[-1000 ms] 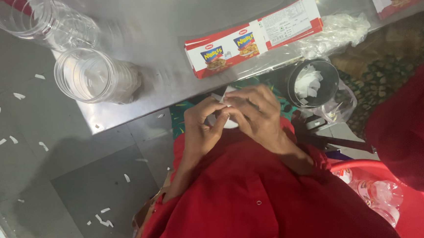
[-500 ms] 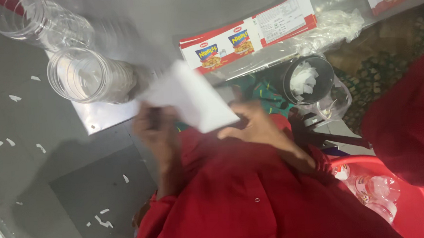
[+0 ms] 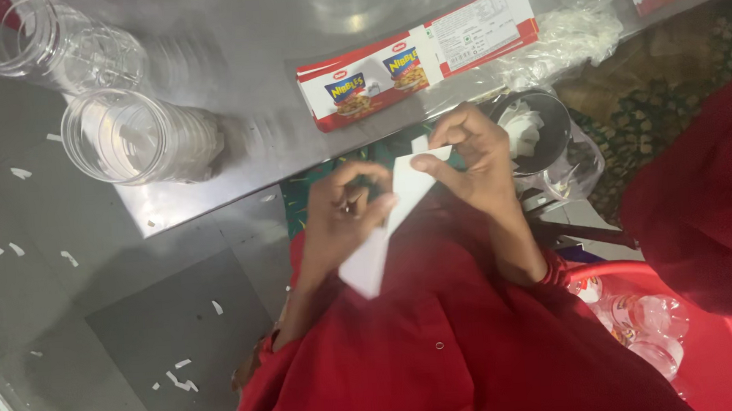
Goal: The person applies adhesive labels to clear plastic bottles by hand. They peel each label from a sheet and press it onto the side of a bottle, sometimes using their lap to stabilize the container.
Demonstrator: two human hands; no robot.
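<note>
Both my hands hold a white paper strip (image 3: 382, 234) over my lap, in front of my red shirt. My left hand (image 3: 341, 220) pinches its lower part between thumb and fingers. My right hand (image 3: 475, 158) grips its upper end. The strip slants from upper right to lower left. Just beyond my hands, a red and white printed label sheet (image 3: 416, 58) lies flat on the steel table (image 3: 229, 36).
Two clear plastic jars (image 3: 138, 141) lie on their sides at the table's left. A round dark-rimmed container (image 3: 557, 116) with white scraps sits right of my hands. A red tub (image 3: 723, 361) holding clear plastic pieces is lower right. White paper bits (image 3: 178, 379) dot the grey surface.
My hands were pressed together on a small white piece. A white sheet then swung up in a blur. Now the hands are apart, holding the strip stretched between them.
</note>
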